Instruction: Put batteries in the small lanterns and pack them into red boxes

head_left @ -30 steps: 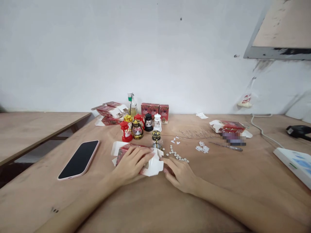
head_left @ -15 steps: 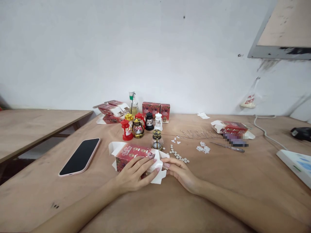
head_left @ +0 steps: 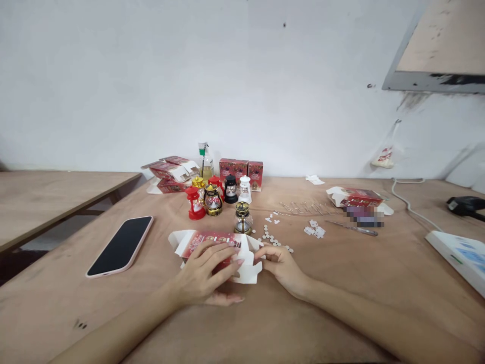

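Note:
A small red and white carton (head_left: 206, 239) with its white end flaps open lies on the wooden table (head_left: 341, 283) in front of me. My left hand (head_left: 206, 273) lies over its near side, fingers curled onto the red panel and thumb on the table. My right hand (head_left: 282, 264) pinches the white flap at the carton's right end. Just beyond the carton stands a clear toy lantern with a gold cap (head_left: 242, 219).
Several toy lanterns (head_left: 212, 194) and red cartons (head_left: 240, 169) stand at the back, flat cartons (head_left: 168, 174) to their left. A phone (head_left: 121, 245) lies left. Small round discs (head_left: 273, 237), a screwdriver (head_left: 354, 229), another flat carton (head_left: 356, 198) and a white device (head_left: 460, 258) lie right.
The carton went from pressed flat to partly squared up and turned toward me. Both hands shifted along it; my right hand now pinches the right end flap.

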A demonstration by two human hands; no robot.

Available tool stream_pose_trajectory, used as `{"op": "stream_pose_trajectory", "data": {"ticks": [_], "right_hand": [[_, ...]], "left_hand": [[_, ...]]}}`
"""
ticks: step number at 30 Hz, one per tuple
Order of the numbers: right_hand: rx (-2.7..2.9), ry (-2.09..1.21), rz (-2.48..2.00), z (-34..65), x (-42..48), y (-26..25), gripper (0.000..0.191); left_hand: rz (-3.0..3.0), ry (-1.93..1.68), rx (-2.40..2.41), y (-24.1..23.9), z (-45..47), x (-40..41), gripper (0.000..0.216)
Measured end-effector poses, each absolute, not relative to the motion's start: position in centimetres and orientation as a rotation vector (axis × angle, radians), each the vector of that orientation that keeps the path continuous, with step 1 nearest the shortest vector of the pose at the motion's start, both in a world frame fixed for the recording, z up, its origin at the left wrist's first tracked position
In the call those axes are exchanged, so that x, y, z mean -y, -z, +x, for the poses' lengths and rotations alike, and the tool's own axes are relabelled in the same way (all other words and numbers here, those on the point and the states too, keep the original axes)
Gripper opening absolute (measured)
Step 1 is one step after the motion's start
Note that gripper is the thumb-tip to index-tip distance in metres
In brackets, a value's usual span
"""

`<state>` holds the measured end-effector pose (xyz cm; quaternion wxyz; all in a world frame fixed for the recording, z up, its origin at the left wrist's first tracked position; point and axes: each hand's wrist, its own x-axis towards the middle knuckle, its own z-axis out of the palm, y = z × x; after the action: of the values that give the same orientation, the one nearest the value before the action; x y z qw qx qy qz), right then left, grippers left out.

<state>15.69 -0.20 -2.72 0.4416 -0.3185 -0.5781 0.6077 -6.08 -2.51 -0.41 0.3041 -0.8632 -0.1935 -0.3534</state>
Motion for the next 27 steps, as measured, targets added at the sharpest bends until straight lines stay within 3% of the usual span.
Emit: {"op": "stream_pose_trajectory", "data": {"ticks": [6, 11, 17, 20, 27], "right_hand": [[1.586, -1.143, -0.758, 16.4, -0.5, 3.4, 0.024], [1.799, -0.927, -0.667, 16.8, 0.5, 2.2, 0.032], [1.865, -0.970, -0.697, 16.6, 0.8, 1.5, 0.020], [1.794, -1.073, -0.730, 16.3, 0.3, 1.8, 0.012], [1.696, -1.193, -0.736, 16.3, 0.1, 2.1, 0.021]], "left_hand": [[-2.490, 0.847, 0.801, -3.9, -7.7, 2.1, 0.066], [-2.940, 0.411, 0.984, -8.1, -6.2, 1.7, 0.082], [-3.076, 0.245, 1.129, -7.3, -3.5, 1.9, 0.079], [-2.956, 0.306, 1.157, -6.7, -3.4, 2.2, 0.066], [-2.854, 0.416, 0.955, -5.2, -3.6, 2.1, 0.056]]}}
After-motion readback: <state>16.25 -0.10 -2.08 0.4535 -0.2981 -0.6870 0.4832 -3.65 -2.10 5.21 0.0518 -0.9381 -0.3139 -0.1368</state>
